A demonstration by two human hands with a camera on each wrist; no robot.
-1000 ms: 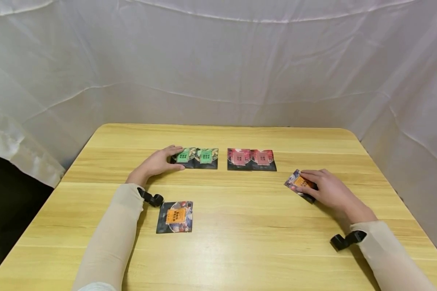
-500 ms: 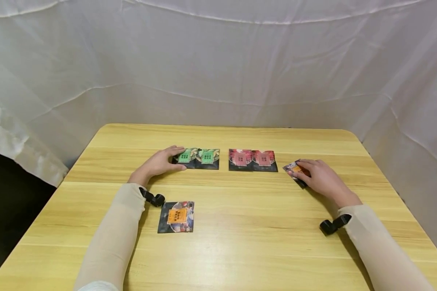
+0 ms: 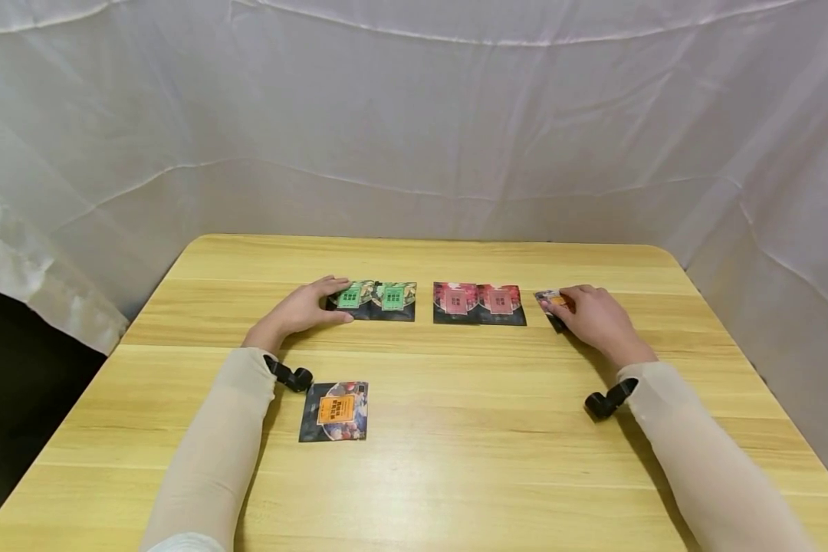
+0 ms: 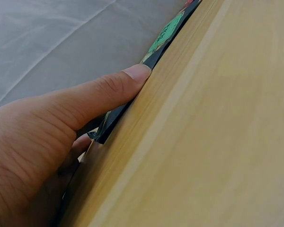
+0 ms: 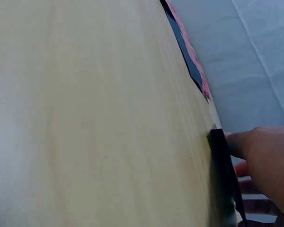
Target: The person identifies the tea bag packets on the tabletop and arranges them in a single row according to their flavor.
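In the head view my left hand [image 3: 305,309] rests at the left end of two green-labelled sachets [image 3: 395,299], its thumb touching the near edge of the left one. The left wrist view shows that thumb nearly straight on a green-labelled sachet [image 4: 165,33]; the other fingers are partly hidden. My right hand [image 3: 599,318] pinches an orange-labelled sachet [image 3: 549,301], mostly covered by the fingers. In the right wrist view this sachet [image 5: 223,158] appears dark and tilted, seen nearly edge-on. Just left of it lie two red-labelled sachets [image 3: 455,301], slightly overlapping.
Another orange-labelled sachet [image 3: 334,412] lies flat on the wooden table [image 3: 455,460], near my left forearm. A pale curtain [image 3: 414,138] hangs behind and beside the table. Each wrist carries a black camera mount [image 3: 293,378].
My right hand has moved away from me and slightly left, carrying the orange-labelled sachet towards the row beside the red ones. My left hand and the other sachets have stayed put.
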